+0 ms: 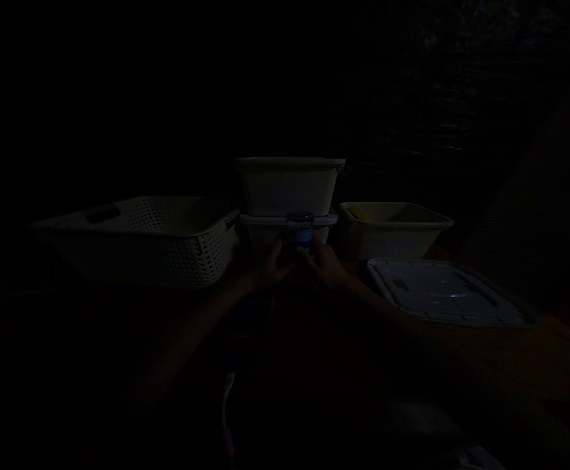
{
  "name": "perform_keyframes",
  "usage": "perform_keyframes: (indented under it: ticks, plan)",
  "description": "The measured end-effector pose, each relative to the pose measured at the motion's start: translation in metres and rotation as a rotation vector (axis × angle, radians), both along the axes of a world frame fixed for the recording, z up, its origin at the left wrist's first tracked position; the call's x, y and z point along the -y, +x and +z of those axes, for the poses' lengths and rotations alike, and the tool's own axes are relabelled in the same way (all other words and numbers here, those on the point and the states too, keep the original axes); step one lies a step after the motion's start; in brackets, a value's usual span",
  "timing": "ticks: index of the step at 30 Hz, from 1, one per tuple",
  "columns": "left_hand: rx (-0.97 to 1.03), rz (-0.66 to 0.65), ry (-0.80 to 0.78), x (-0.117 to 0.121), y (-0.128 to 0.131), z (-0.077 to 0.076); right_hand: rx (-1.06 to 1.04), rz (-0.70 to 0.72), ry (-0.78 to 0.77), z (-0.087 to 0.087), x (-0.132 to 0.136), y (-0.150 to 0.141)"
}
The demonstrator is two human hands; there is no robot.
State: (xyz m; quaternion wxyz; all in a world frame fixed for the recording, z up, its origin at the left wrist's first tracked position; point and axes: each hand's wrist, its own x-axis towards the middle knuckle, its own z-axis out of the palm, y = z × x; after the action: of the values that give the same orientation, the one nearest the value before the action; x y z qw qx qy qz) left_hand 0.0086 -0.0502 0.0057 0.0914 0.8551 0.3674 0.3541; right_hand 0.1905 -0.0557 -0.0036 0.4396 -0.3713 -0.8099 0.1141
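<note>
The scene is very dark. A small clear jar or cup (pixel 299 230) with a blue label and a dark rim stands upright between my two hands at the middle of the view. My right hand (pixel 328 266) is closed on its right side, with the thumb across its near face. From the left, my left hand (pixel 268 266) grips its left side, index finger up and thumb pointing right. The lower part of the jar is hidden by my fingers and the dark.
Behind the jar, one white tub (pixel 287 186) rests on a lidded tub (pixel 260 228). A perforated white basket (pixel 167 251) is on the left. To the right are another tub (pixel 387 238) and a flat lid (pixel 448 294) on the tabletop (pixel 554 356). A pale cable (pixel 226 398) lies nearby.
</note>
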Motion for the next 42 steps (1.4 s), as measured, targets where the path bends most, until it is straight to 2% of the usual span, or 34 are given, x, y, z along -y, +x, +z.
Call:
perform_keyframes:
  ticks: [10,16,27,32,38,42]
  plan:
    - [0.01,-0.019,-0.019,-0.0029,0.0005,-0.0012,-0.006,-0.009,0.033,-0.001,-0.0015,-0.0004]
    - [0.035,-0.083,0.004,-0.0034,0.0007,-0.0012,-0.004,-0.01,0.02,-0.0004,-0.0017,-0.0001]
    - [0.023,-0.051,-0.017,-0.0016,0.0008,0.0007,-0.001,-0.008,0.022,-0.0004,-0.0011,0.0002]
    - [0.002,0.005,-0.022,-0.0021,0.0012,0.0003,-0.003,-0.014,0.013,-0.0006,-0.002,-0.0002]
    - [0.031,-0.032,-0.042,-0.0003,0.0018,0.0008,-0.016,-0.016,0.004,-0.0003,-0.001,0.0006]
    - [0.097,-0.076,-0.072,-0.0018,0.0019,0.0023,-0.148,0.05,-0.058,0.0005,-0.0004,-0.0031]
